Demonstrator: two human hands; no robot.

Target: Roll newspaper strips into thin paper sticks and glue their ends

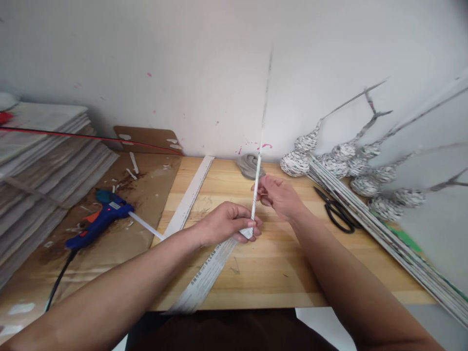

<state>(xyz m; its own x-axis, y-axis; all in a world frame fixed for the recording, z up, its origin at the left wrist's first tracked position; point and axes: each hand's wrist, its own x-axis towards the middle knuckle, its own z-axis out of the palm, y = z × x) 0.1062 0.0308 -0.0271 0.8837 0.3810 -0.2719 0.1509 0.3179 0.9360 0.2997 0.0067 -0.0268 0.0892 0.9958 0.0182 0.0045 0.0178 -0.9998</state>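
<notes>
My left hand (236, 223) pinches the lower end of a thin rolled paper tube (256, 192), where a flat printed newspaper strip (210, 273) feeds into it. The strip slants down to the table's front edge. The tube stands nearly upright, and its upper part is blurred against the wall. My right hand (280, 197) is higher up, its curled fingers closed at the tube's side; part of their contact is hidden. Behind the tube lies a grey cloth bundle (248, 165). Another pale paper strip (188, 197) rests on the table to the left.
A blue glue gun (106, 217) with a glue stick lies on cardboard (146, 234) at left, beside stacked paper (47, 156). At right are black scissors (338, 214), a bundle of paper tubes (365, 229) and several woven paper gourd shapes (295, 163) against the wall.
</notes>
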